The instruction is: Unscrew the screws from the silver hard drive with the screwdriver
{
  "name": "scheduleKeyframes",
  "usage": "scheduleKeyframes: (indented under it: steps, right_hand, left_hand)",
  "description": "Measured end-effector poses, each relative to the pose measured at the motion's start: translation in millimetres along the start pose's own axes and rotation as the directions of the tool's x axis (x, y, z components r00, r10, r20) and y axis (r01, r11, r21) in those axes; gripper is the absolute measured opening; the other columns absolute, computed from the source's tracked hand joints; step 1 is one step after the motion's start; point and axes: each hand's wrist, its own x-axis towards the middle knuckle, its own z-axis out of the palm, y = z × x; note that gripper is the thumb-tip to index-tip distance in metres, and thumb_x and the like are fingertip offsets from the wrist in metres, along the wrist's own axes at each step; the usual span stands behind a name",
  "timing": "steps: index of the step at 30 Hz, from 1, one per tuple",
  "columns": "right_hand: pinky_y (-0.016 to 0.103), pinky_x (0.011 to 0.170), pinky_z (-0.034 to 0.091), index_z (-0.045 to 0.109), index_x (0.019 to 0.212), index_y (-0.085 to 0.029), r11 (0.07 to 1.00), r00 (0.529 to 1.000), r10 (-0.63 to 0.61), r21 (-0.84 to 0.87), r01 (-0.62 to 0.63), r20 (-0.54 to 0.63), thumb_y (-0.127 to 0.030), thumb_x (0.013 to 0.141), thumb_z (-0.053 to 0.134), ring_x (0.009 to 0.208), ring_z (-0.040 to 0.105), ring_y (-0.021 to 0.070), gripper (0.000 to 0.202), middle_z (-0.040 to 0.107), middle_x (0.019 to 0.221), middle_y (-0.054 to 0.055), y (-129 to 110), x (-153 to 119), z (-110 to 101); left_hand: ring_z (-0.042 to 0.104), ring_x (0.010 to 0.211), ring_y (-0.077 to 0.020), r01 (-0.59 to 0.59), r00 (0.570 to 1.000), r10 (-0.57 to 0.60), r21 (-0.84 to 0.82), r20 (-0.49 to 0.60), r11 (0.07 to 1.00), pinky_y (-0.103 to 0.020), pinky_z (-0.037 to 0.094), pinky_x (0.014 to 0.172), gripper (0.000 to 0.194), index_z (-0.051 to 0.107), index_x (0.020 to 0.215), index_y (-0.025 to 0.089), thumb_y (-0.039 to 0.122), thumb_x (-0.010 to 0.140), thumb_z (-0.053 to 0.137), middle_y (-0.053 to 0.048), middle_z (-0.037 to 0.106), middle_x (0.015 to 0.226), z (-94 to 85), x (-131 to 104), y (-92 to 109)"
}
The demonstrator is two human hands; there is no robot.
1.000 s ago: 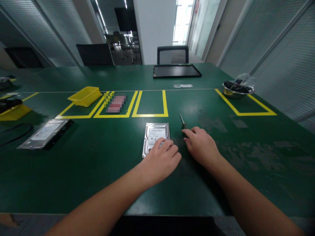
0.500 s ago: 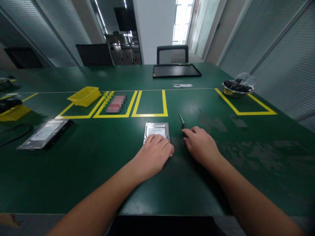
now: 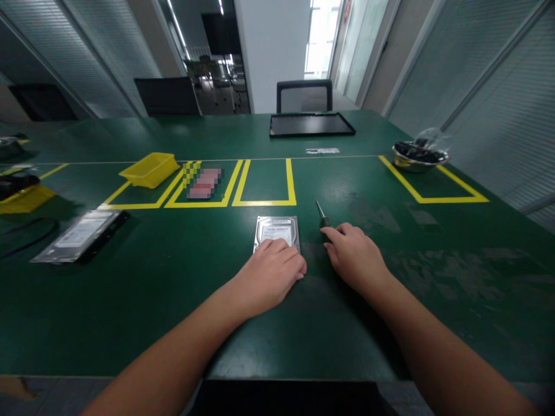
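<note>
A silver hard drive (image 3: 277, 227) with a white label lies flat on the green table, in the middle of the view. My left hand (image 3: 280, 267) is closed over its near part, fingers curled, so that end is hidden. To the right, my right hand (image 3: 353, 254) rests low at the table with its fingers closed around a screwdriver (image 3: 323, 215). The screwdriver's dark handle is mostly covered by the fingers. Its thin metal shaft points away from me and slightly left, apart from the drive.
A larger drive-like metal unit (image 3: 82, 234) lies at left. Beyond are a yellow tray (image 3: 150, 170), a pixelated pinkish item (image 3: 204, 184) inside yellow tape, and a black-framed panel (image 3: 312, 124). A metal bowl (image 3: 418, 163) of dark parts stands at right.
My left hand has shifted very slightly toward me, baring a little more of the drive's label. My right hand and the screwdriver stay in place.
</note>
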Motion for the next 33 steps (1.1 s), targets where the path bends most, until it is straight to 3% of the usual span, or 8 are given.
scheduleKeyframes:
  steps: [33]
  right_hand:
    - [0.03,0.076,0.04,0.058,0.125,-0.024,1.0,1.0,0.001,0.006,-0.001,-0.002,-0.027,0.093,0.048,0.093,0.055,0.0212,0.034,0.058,0.104,0.01,-0.7,0.0,-1.6]
  left_hand:
    - [0.051,0.093,-0.0225,0.01,1.0,-0.011,-0.033,-0.027,0.999,-0.037,0.038,0.084,0.016,0.062,0.092,0.018,0.024,0.095,0.047,-0.006,0.063,0.094,-0.6,-1.0,1.3]
